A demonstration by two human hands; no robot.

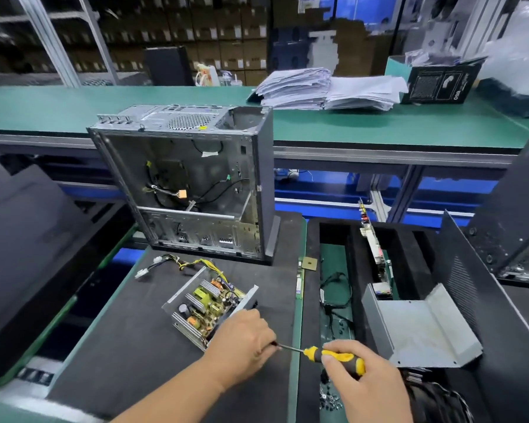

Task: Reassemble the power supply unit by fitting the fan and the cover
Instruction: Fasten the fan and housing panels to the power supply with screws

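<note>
meanwhile right hand [361, 380] grips the screwdriver [333, 356], left hand [242, 343] pinches its tip beside the open power supply unit [206, 303]

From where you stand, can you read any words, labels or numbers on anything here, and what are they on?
None can be read for certain.
Black box: white logo and pictures, too blurred.
Paper stacks: print too small.
Cartons on the shelves: white labels, blurred.
Open power supply: no legible marking.
Screwdriver: no text visible.
</note>
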